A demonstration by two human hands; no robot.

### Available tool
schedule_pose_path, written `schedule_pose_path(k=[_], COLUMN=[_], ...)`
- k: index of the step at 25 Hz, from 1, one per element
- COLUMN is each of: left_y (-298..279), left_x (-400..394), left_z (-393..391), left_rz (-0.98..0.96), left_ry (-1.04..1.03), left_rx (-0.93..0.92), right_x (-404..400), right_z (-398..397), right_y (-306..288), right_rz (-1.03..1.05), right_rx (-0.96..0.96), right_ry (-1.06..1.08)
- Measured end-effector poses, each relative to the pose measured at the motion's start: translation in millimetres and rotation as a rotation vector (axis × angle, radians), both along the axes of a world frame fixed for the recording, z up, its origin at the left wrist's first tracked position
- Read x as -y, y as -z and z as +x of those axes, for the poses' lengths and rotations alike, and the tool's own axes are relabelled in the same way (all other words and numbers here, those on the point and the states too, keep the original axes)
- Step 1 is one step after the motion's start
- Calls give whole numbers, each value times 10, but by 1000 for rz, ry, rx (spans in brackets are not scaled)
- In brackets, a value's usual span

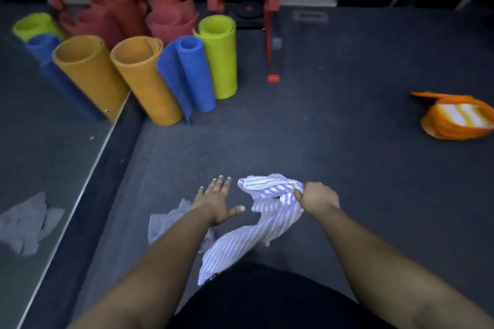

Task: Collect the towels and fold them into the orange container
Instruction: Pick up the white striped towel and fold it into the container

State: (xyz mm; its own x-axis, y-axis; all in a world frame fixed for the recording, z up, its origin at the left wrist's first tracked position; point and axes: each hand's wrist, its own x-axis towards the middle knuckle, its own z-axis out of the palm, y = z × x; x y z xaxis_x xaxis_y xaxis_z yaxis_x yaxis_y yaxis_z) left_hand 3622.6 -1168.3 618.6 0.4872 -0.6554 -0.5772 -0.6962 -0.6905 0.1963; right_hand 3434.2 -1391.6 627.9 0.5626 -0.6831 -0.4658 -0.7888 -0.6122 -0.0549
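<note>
The fingers (298, 191) of the right hand (318, 199) are curled tight around a bunched corner of the striped towel (248, 238), while the fingers (220, 184) of the left hand (217, 201) are spread straight and hold nothing, hovering just left of that bunch. The striped towel sits low in the middle of the frame, its gathered end up at the right hand and the rest trailing down and to the left toward the person's lap. Its long axis runs on that diagonal, from upper right to lower left, with the loose end pointing at the bottom of the frame. A second, plain grey towel (171, 222) lies crumpled on the floor (347, 155) under the left forearm. The orange container (454, 120) stands well apart at the right edge of the frame, with a striped cloth already showing inside. To fold well, I judge the free left hand should take the opposite corner so the cloth hangs flat between both hands before any crease is made; folding from a one-handed bunch would likely give a lumpy bundle. The grey towel looks yet to be collected.
</note>
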Motion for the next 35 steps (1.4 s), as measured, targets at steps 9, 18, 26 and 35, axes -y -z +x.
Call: schedule_pose_path(k=[9, 18, 26, 35], left_y=[-304, -579, -533, -726], left_x=[2413, 4558, 6487, 8311], left_z=[-2188, -3518, -4199, -4782], left_rz=[-111, -181, -204, -241], left_ry=[407, 716, 936, 1091], left_rx=[13, 33, -14, -8], right_x=[1560, 2781, 4092, 5435], right_z=[-2689, -4322, -5067, -5592], right_y=[-408, -690, -845, -1016], right_rz=[-85, -145, -210, -271], right_rx=[177, 355, 304, 347], right_ry=[455, 836, 1057, 1196])
